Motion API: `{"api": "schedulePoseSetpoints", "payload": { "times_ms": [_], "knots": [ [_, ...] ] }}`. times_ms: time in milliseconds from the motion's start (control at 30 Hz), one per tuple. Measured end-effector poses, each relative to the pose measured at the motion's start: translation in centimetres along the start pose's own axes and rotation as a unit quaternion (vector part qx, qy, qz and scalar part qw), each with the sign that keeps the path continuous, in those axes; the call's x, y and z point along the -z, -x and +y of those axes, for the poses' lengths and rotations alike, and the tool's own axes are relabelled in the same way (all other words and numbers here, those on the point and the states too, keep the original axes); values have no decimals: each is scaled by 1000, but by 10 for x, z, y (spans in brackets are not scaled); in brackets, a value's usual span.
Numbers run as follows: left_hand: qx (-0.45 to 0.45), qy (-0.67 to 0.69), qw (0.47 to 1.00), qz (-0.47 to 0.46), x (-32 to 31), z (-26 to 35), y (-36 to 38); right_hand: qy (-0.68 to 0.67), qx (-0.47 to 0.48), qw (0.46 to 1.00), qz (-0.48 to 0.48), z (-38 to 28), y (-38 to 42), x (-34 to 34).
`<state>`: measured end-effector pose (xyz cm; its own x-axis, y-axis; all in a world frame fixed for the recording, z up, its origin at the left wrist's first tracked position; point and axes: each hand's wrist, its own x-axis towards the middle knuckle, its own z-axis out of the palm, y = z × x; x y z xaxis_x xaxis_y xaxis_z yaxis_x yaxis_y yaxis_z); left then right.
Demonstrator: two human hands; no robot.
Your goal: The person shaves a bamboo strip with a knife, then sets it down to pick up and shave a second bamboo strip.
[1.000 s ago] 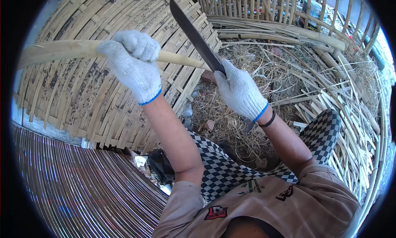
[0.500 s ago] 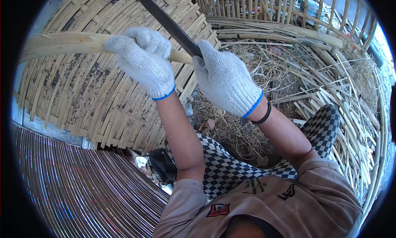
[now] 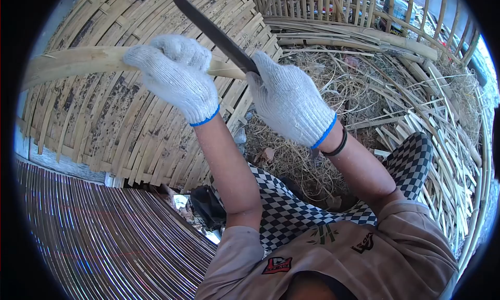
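My left hand (image 3: 174, 73), in a white knit glove with a blue cuff, is wrapped round a pale bamboo strip (image 3: 88, 60). The strip runs out to the left edge of the head view, and its short end points toward my other hand. My right hand (image 3: 291, 97), gloved the same way, grips a long knife whose dark blade (image 3: 211, 29) slants up to the left. The knife's handle is hidden in the glove. Near the strip's right end the blade's base and the glove overlap it; whether they touch cannot be told.
A woven bamboo panel (image 3: 104, 118) stands behind my hands. Split bamboo sticks (image 3: 450, 180) are heaped at the right, with curly shavings (image 3: 338, 86) on the ground. A bamboo fence (image 3: 344, 6) bounds the back. Dark, thin slats (image 3: 114, 237) cover the lower left.
My left hand has shifted slightly left along the strip or with it. My right hand with the knife has stayed almost in place; the view has shifted a little.
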<state>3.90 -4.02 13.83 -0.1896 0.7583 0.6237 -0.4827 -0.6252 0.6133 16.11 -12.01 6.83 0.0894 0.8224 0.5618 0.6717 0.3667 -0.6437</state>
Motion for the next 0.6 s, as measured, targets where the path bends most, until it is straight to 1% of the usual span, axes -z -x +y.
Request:
{"api": "schedulePoseSetpoints", "payload": {
  "times_ms": [33, 100, 133, 200, 233, 333, 400, 433, 500, 533, 600],
  "knots": [
    [0, 19, 1000, -24, 1, -1, 0, -7, -13, 1000, 2, -3, 1, 1],
    [0, 54, 996, -71, 2, -4, 0, 21, 5, 1000, -4, 6, 4, -12],
    [-4, 34, 998, -45, 2, -3, 0, 37, 15, 999, -5, 10, 5, -16],
    [-12, -2, 1000, 1, 1, -1, 0, 23, 23, 999, -16, 10, 3, -8],
    [-7, 0, 1000, -9, 2, -1, -1, 16, 26, 999, -22, 9, 2, -5],
    [2, 4, 999, -35, 5, 0, -1, 9, 21, 999, 23, -6, 5, -3],
    [-3, 7, 998, -56, 4, -1, 0, 49, 18, 999, 1, 4, 7, -18],
    [2, 6, 998, -55, 8, 1, -2, 70, 17, 997, -7, 8, 6, -22],
    [11, 7, 998, -56, 13, 5, -5, 81, 16, 995, -53, 8, 3, -12],
    [8, -2, 999, -39, 12, 2, -4, 87, 16, 993, -76, 7, 1, -6],
    [7, -21, 1000, -2, 3, 0, 1, 70, -5, 995, -71, -9, 2, 1]
  ]
}}
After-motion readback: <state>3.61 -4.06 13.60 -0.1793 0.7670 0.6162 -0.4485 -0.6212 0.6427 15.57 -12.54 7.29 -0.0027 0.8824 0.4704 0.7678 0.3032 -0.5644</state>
